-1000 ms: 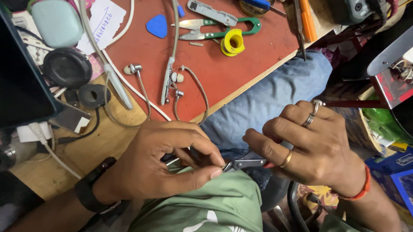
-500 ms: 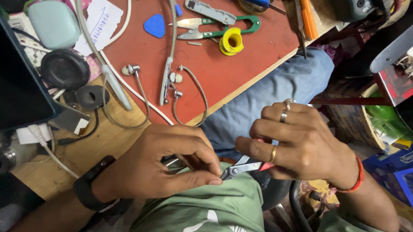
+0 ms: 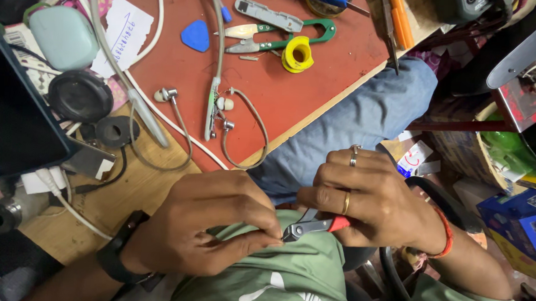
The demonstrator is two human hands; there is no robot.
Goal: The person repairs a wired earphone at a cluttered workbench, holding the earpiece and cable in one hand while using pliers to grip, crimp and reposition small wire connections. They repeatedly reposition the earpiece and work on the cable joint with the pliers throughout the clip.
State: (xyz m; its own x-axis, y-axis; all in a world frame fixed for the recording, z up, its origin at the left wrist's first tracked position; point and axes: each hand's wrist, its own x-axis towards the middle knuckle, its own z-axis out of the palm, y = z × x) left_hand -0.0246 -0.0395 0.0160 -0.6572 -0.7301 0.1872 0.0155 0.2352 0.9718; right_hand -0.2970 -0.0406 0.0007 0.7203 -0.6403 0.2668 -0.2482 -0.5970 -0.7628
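Note:
My right hand (image 3: 376, 202) grips small pliers (image 3: 313, 225) with red handles, their metal jaws pointing left toward my left fingertips. My left hand (image 3: 212, 226) is closed in a pinch in front of my green shirt, thumb and fingers pressed on something small that is hidden inside the grip. The plier jaws meet that pinch. Both hands hover over my lap, below the edge of the red work mat (image 3: 317, 105).
On the mat lie wired earbuds (image 3: 222, 104), green snips (image 3: 272, 38), a yellow tape roll (image 3: 297, 53), a blue pick (image 3: 196, 35) and a paper note (image 3: 125, 33). A dark tablet (image 3: 14, 112) and a pale green case (image 3: 64, 36) sit left. Boxes clutter the floor right.
My right hand has closed in toward the left, bringing the plier jaws up to the left fingertips. The left hand has stayed pinched in place.

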